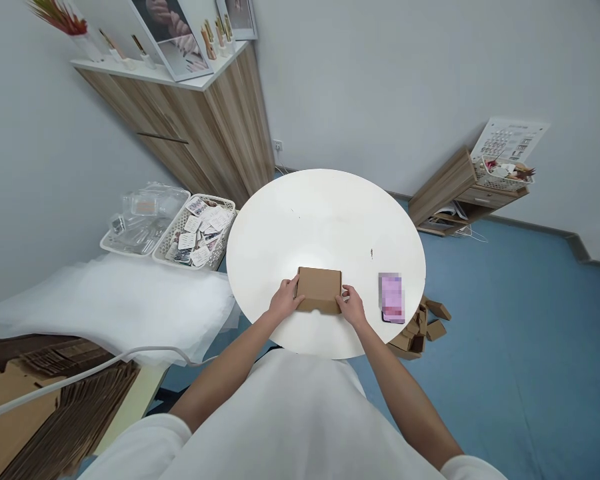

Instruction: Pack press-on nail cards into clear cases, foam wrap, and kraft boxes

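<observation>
A small closed brown cardboard box (319, 289) lies on the round white table (325, 220) near its front edge. My left hand (285, 301) grips the box's left side, fingers curled round its near corner. On the right side, my right hand (353, 306) holds the box with fingers pressed against its edge. A phone (392, 297) with a pink screen lies flat on the table just right of my right hand.
Several small brown boxes (420, 328) lie on the blue floor under the table's right edge. Left stand two white baskets, one of cards (197, 233), one of clear plastic cases (143, 217), on a white-covered bed. Flat cardboard (40, 407) is stacked lower left. Wooden cabinets stand behind.
</observation>
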### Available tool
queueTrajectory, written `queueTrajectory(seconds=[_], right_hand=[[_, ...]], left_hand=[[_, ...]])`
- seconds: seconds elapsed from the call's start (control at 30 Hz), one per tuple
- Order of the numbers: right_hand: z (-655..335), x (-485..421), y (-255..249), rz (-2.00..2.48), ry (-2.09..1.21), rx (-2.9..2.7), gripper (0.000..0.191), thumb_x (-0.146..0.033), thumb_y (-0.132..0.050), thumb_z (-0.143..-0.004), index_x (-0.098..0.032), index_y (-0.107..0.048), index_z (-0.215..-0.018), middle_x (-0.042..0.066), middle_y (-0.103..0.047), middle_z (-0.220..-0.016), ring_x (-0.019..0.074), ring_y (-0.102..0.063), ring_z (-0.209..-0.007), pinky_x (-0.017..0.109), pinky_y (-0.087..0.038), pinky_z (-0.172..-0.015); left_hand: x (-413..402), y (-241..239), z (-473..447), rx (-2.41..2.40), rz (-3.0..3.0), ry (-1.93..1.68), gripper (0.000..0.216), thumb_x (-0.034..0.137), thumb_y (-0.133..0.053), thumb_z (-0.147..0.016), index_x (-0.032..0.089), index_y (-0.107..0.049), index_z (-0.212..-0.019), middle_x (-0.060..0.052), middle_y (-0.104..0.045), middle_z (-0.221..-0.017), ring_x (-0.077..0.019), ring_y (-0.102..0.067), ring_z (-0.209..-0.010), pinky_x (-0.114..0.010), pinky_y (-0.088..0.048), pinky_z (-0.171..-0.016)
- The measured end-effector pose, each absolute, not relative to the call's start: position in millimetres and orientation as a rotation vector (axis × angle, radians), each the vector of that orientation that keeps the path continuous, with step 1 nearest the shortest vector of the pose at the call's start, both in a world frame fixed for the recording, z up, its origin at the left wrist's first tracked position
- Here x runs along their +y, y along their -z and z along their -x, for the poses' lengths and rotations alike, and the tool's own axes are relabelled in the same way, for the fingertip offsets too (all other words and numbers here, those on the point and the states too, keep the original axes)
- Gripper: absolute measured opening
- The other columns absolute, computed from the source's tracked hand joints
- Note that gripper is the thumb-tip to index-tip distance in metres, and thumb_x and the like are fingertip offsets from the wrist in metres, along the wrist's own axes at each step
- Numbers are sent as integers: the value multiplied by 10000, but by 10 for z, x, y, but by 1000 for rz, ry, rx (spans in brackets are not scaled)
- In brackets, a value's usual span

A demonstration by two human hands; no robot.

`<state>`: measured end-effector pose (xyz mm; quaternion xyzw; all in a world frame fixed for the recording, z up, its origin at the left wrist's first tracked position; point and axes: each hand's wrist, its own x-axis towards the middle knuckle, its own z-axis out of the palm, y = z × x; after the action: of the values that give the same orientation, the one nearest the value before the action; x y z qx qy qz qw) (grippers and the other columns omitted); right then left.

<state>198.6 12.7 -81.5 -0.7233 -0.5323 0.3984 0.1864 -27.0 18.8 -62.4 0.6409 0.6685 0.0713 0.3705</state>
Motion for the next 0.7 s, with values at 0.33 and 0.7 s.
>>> queueTrajectory(seconds=[0.33, 0.7], right_hand=[[-2058, -10, 799, 1985, -1105, -1466, 538, -409, -528, -700, -171, -438, -1174, 108, -491, -1154, 212, -481, -1058, 319, -404, -859], [-1946, -158, 954, 1874, -1046, -1387, 432, -361, -554, -671, -181, -506, -1060, 87, -554, -1079, 203, -513, -1003, 341, -409, -848]], left_hand=[[-10, 802, 294, 1845, -1641, -335, 657, 445, -510, -746, 176, -283, -1301, -136, -377, -1282, -272, -352, -1184, -383, -331, -927], [-89, 977, 283, 1665, -1633, -660, 494, 270, -513, -755, 179, -389, -1225, -94, -485, -1219, -216, -443, -1131, -369, -364, -944]])
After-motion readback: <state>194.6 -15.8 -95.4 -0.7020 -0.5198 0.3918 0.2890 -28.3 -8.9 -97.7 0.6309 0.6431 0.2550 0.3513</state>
